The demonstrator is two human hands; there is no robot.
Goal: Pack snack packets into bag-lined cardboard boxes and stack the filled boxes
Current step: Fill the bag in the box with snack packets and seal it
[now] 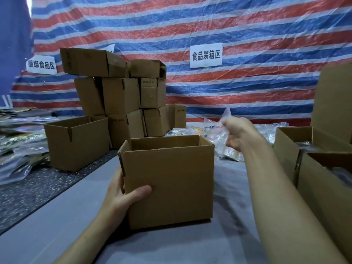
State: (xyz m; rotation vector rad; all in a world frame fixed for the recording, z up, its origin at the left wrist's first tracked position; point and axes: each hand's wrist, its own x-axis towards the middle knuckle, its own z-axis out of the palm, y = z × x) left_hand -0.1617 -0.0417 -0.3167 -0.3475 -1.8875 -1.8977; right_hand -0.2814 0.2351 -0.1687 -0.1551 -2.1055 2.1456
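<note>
Brown box [169,180], red-blue-white striped tarp [209,25]

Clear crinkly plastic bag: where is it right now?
In the head view, the clear plastic bag is right of centre, pinched in the person's right grip, just beyond the top right corner of the open brown cardboard box.

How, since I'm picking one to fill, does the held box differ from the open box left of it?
The held box is gripped by the left hand; the left box is untouched. The held box stands on grey cloth; the left box on a speckled surface. Both are open-topped brown cardboard.
</note>
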